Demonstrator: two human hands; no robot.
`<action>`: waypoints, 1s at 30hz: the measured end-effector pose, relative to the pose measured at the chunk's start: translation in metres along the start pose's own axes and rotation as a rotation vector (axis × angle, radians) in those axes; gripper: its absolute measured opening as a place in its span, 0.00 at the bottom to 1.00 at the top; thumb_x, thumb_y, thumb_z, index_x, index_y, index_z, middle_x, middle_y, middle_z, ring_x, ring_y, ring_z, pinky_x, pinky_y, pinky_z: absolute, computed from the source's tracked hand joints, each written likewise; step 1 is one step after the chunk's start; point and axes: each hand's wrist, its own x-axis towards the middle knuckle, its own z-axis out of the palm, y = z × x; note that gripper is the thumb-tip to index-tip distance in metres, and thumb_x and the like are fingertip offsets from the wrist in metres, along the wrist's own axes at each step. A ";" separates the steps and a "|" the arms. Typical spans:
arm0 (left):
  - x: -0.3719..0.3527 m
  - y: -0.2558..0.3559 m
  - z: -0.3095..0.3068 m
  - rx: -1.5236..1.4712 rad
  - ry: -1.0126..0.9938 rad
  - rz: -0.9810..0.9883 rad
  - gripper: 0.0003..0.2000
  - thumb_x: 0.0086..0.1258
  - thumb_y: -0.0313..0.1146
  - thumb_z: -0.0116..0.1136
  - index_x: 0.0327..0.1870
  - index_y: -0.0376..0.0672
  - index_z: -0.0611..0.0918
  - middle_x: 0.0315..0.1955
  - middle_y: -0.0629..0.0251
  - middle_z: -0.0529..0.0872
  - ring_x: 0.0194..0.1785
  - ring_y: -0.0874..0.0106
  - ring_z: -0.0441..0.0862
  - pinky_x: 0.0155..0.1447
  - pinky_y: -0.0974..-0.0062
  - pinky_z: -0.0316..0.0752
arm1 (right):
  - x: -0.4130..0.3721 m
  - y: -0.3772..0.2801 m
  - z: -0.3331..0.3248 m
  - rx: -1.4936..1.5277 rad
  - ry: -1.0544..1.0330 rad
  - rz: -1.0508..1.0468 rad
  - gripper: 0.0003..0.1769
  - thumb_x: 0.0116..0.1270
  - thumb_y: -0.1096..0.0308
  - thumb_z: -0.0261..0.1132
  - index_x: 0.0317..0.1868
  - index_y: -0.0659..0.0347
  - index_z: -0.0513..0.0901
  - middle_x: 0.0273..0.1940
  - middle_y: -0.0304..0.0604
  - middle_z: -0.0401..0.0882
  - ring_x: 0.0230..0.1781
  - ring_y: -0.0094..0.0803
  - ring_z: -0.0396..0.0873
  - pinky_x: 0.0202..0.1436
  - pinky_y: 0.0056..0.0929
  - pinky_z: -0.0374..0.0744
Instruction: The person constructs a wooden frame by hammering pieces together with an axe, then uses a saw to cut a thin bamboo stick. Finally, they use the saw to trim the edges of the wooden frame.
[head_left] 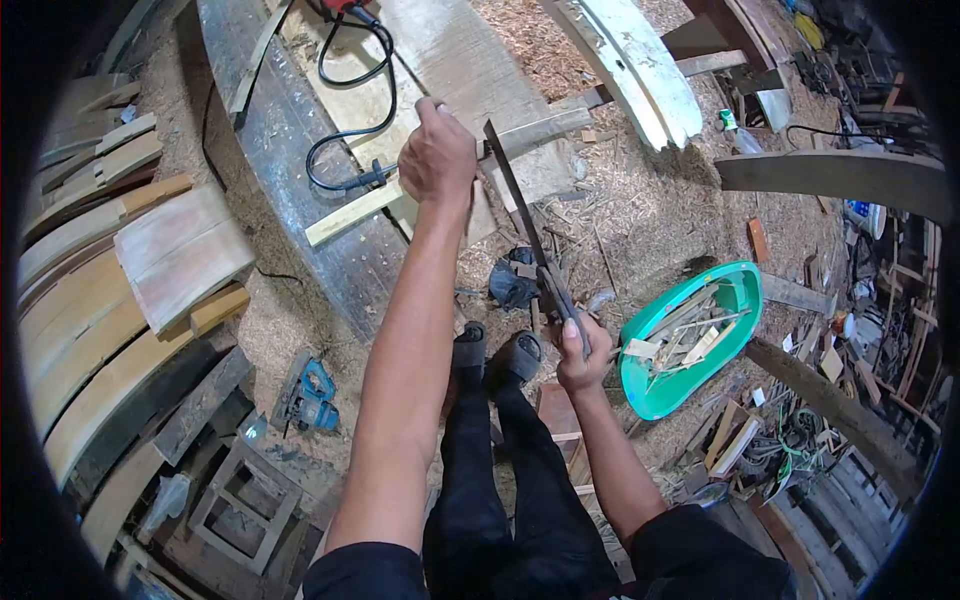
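Saw (pixel 520 215) — long, dark, its teeth too small to make out — slants from the right hand (pixel 583 352), whose fist is closed on the handle, up to one wooden slat (pixel 350 213). Left hand (pixel 437 155) clasps that slat (fingertips hidden). One green basin (pixel 655 395) holds wood offcuts, too jumbled to count.

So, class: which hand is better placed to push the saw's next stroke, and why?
Right. The right hand holds the saw by its handle, with the blade up against the wooden slat. The left hand is occupied steadying that slat.
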 end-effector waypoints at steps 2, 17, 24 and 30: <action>0.002 0.005 0.004 -0.069 -0.017 -0.013 0.14 0.77 0.42 0.44 0.52 0.44 0.76 0.32 0.41 0.87 0.41 0.41 0.85 0.45 0.47 0.76 | 0.007 0.006 0.002 0.030 0.004 0.044 0.21 0.71 0.59 0.59 0.22 0.62 0.69 0.17 0.37 0.62 0.19 0.24 0.62 0.24 0.30 0.62; 0.018 0.021 0.032 0.084 0.045 0.160 0.12 0.74 0.36 0.46 0.51 0.41 0.75 0.30 0.42 0.86 0.38 0.43 0.84 0.46 0.48 0.74 | 0.079 -0.026 0.002 -0.059 -0.020 -0.118 0.19 0.73 0.59 0.58 0.28 0.65 0.76 0.20 0.33 0.66 0.22 0.20 0.65 0.26 0.25 0.64; 0.017 0.018 0.041 0.068 0.175 0.215 0.10 0.72 0.32 0.48 0.50 0.41 0.74 0.22 0.44 0.84 0.30 0.46 0.84 0.36 0.51 0.76 | 0.061 -0.014 -0.007 0.083 0.012 0.043 0.20 0.72 0.57 0.59 0.25 0.64 0.75 0.18 0.34 0.64 0.21 0.21 0.64 0.25 0.27 0.64; 0.010 0.018 0.034 0.031 0.120 0.167 0.11 0.73 0.34 0.46 0.51 0.42 0.75 0.27 0.43 0.86 0.34 0.45 0.85 0.39 0.50 0.76 | 0.079 -0.015 0.011 -0.024 0.007 -0.038 0.21 0.72 0.57 0.58 0.23 0.62 0.73 0.18 0.34 0.65 0.20 0.22 0.65 0.25 0.28 0.64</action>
